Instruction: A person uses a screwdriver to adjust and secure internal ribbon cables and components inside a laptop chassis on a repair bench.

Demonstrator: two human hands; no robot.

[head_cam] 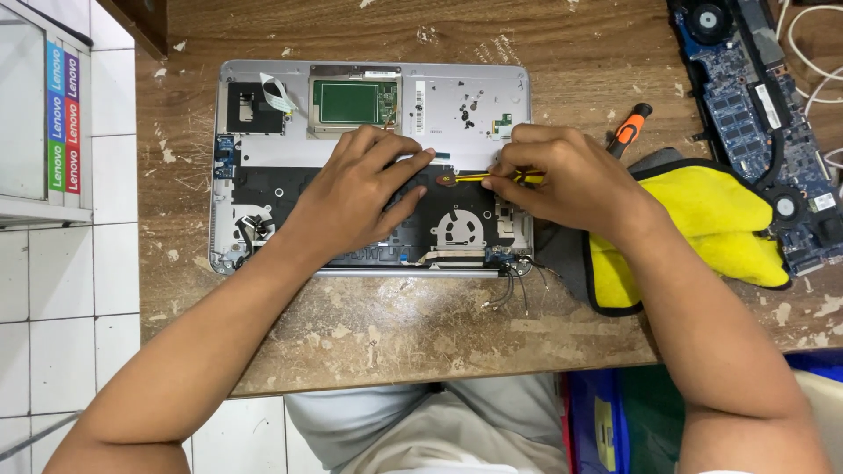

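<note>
Near the back edge of the worn wooden table [395, 333], left of middle: opened silver laptop base [369, 167], internals up, green board of the touchpad [349, 103] toward the far side, a white ribbon cable [278, 91] at its far left corner, black keyboard backing across the middle, loose grey wires [514, 285] trailing off its near right corner toward the table's front edge.

Left hand [356, 197] flat on the black middle part, palm down, fingers spread and relaxed, nothing gripped, index finger stretched toward the right and ending just beside the tool tip. Right hand [571, 180] over the right side of the base, fingers pinched around a thin yellow-handled tool [492, 176], held almost level, its tip touching a small round dark part [448, 181] just above the fan cutout [457, 228]. Can't tell what kind of tool exactly, mostly hidden under the fingers.

Just beyond the right hand, an orange-and-black screwdriver handle [630, 127] poking out. Yellow cloth with black edging [702, 228] lying to the right of the base, partly under the right forearm. Blue motherboard [755, 114] with fans toward the far right corner of the table, white cables [817, 53] next to it. White tiled floor off the left edge, blue bin [597, 421] below the front edge.
</note>
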